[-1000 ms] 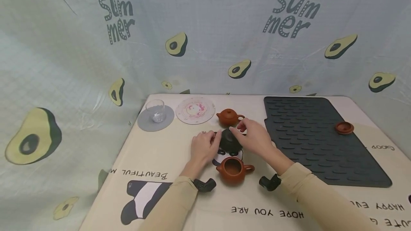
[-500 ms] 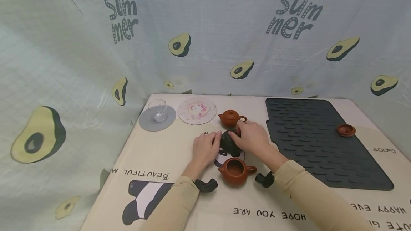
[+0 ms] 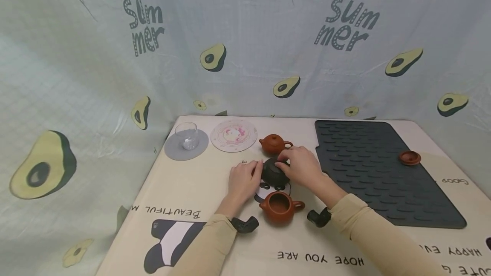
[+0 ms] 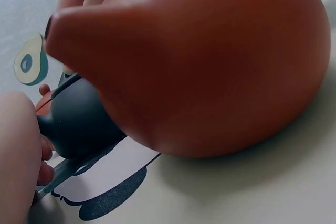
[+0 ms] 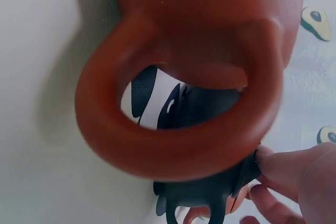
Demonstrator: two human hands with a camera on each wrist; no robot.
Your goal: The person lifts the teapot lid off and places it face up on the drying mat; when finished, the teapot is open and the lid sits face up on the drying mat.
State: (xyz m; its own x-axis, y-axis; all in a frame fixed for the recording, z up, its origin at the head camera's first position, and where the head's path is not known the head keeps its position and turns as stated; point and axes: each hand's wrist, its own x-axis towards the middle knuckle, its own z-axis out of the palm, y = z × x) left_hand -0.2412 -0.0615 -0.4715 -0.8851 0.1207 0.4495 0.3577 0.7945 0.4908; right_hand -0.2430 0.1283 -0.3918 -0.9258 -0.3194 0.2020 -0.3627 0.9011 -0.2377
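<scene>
A black teapot (image 3: 274, 174) stands between both hands in the head view. My left hand (image 3: 244, 179) pinches its spout side; in the left wrist view, fingertips (image 4: 46, 173) show under the black spout. My right hand (image 3: 302, 166) reaches over the top and pinches the teapot's lid (image 5: 249, 169) between thumb and finger, in the right wrist view. The lid appears seated on the pot. Nearer the body stands a lidless reddish-brown teapot (image 3: 278, 216), its spout to the left; it fills much of both wrist views.
Behind the black pot sits a lidded reddish-brown teapot (image 3: 273, 144). A clear glass (image 3: 186, 136) stands on a grey round coaster (image 3: 172, 150), beside a pink patterned round mat (image 3: 222, 135). On the right, a reddish-brown lid (image 3: 409, 158) lies on a dark ribbed mat (image 3: 368, 182).
My right hand has come down from just above the black teapot to its lid, and its fingers have closed there. My left hand stays at the spout side.
</scene>
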